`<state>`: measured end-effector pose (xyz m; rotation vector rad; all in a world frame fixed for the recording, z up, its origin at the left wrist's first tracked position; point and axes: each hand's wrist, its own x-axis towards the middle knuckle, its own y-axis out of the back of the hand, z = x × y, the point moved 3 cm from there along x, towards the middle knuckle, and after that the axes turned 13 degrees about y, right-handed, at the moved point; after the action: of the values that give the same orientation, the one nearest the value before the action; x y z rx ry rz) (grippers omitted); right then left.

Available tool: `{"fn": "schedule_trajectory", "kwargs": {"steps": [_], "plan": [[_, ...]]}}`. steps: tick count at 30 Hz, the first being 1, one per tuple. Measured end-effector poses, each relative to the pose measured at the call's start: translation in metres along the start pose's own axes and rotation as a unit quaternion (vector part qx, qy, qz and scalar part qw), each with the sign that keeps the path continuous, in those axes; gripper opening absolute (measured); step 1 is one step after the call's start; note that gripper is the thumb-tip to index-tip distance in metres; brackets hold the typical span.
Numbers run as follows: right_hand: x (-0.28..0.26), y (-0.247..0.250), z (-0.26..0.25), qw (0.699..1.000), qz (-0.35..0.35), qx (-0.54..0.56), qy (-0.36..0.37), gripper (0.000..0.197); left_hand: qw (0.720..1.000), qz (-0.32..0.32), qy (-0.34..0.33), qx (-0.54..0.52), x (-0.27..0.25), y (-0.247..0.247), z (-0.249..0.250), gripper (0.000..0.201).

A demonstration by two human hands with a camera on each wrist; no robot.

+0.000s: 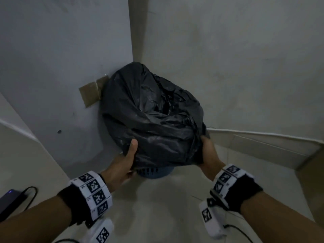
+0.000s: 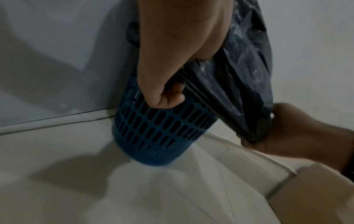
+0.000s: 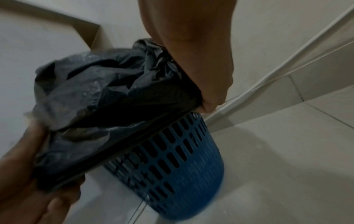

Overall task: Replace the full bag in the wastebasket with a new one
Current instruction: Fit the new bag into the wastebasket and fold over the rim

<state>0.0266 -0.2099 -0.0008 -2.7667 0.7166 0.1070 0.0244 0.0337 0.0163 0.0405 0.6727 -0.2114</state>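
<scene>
A black plastic bag billows over the top of a blue slotted wastebasket in the room's corner. The basket stands on the tiled floor with the bag's edge stretched taut across its rim. My left hand grips the bag's hem at the near left of the rim, thumb on top and fingers curled beneath. My right hand grips the hem at the near right. In the right wrist view the basket leans and the bag bulges above it.
Two walls meet right behind the basket. A tan patch is stuck on the left wall. A skirting strip runs along the right wall. A dark device with a cable lies at the left edge. Pale floor tiles stretch toward me.
</scene>
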Motion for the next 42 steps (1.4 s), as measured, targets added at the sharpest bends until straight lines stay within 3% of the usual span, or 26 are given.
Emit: {"fn": "schedule_trajectory", "kwargs": {"steps": [4,8,10,13,16,19,23,27,30,34,36,38,40,42], "plan": [[-0.011,-0.01,0.003,0.997,-0.044,0.025,-0.056,0.036,0.998,0.03,0.041,-0.047,0.006,0.02,0.004,0.071],[0.003,0.006,-0.014,0.997,-0.025,0.068,-0.012,0.037,0.995,0.043,0.09,-0.03,0.001,0.022,-0.007,0.068],[0.009,0.01,-0.015,0.998,-0.01,0.064,0.004,0.04,0.994,0.044,0.1,0.015,-0.002,0.016,-0.014,0.076],[0.01,0.005,-0.011,0.997,-0.026,0.046,0.05,0.036,0.994,-0.021,0.084,0.061,-0.01,-0.01,-0.012,0.08],[0.004,-0.006,-0.011,0.996,-0.015,-0.005,0.087,0.042,0.995,-0.075,0.06,0.031,-0.019,-0.036,0.004,0.062],[0.0,-0.012,-0.013,0.993,-0.002,-0.032,0.115,0.052,0.991,-0.039,0.063,-0.115,-0.017,-0.041,0.022,0.039],[-0.002,-0.008,-0.018,0.997,-0.009,0.06,0.04,0.042,0.981,-0.011,0.041,-0.189,-0.009,-0.041,0.035,0.023],[-0.002,0.001,-0.031,0.982,-0.021,0.187,-0.02,0.07,0.984,-0.011,0.009,-0.179,-0.007,-0.031,0.031,0.02],[-0.005,0.0,-0.037,0.978,-0.044,0.202,-0.026,0.072,0.983,0.002,-0.03,-0.18,-0.005,-0.01,0.036,0.028],[-0.011,-0.018,-0.039,0.99,-0.074,0.123,0.009,0.071,0.979,-0.025,-0.044,-0.199,-0.005,0.006,0.044,0.038],[-0.017,-0.027,-0.03,0.997,-0.037,0.014,0.072,0.083,0.975,-0.032,-0.046,-0.213,-0.008,0.008,0.047,0.041],[-0.027,-0.034,-0.02,0.987,-0.027,-0.083,0.138,0.082,0.974,-0.025,-0.045,-0.22,-0.009,0.007,0.046,0.047],[-0.033,-0.037,-0.008,0.984,-0.038,-0.107,0.137,0.077,0.978,-0.012,-0.038,-0.206,-0.01,0.003,0.04,0.052],[-0.029,-0.032,0.0,0.988,-0.049,-0.118,0.091,0.08,0.986,-0.008,-0.016,-0.167,-0.016,-0.008,0.031,0.05]]}}
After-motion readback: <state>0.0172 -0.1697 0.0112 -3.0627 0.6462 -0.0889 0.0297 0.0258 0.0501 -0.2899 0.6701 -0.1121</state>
